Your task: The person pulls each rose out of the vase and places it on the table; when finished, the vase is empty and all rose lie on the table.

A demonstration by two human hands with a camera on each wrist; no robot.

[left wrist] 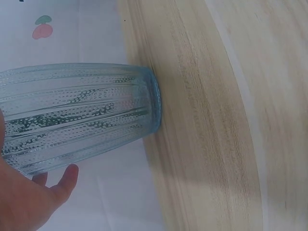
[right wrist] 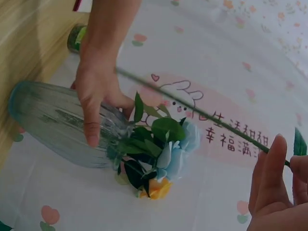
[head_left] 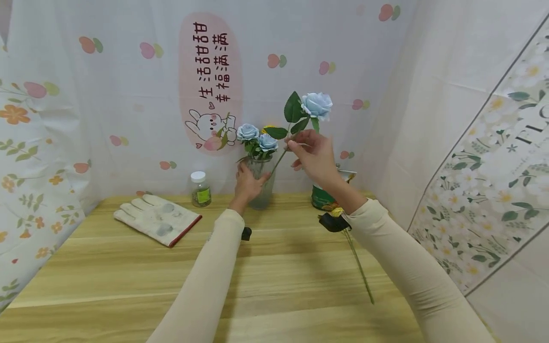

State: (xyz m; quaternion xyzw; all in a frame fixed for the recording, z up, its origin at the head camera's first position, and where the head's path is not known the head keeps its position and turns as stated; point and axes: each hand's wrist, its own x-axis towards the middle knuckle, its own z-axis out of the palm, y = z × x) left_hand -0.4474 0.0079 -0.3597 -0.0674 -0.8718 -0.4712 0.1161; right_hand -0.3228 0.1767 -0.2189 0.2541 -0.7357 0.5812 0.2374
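Note:
A clear ribbed glass vase (head_left: 260, 197) stands upright on the table with two light-blue roses (head_left: 248, 132) and a yellow flower (right wrist: 158, 188) in it. My left hand (head_left: 248, 183) holds the vase near its upper part, thumb on one side and fingers on the other. Up and to the right of the vase, my right hand (head_left: 317, 155) pinches the green stem of another light-blue rose (head_left: 317, 105) between thumb and fingers, just below its leaves. That stem (right wrist: 192, 109) slants down toward the vase; in the right wrist view its lower end passes at my left hand.
A white work glove (head_left: 158, 216) with a red cuff edge lies at the left. Behind it stands a small white-lidded jar (head_left: 200, 190). A green container (head_left: 319, 197) is partly hidden by my right arm, and a long flower stem (head_left: 360, 267) lies on the table beside that forearm.

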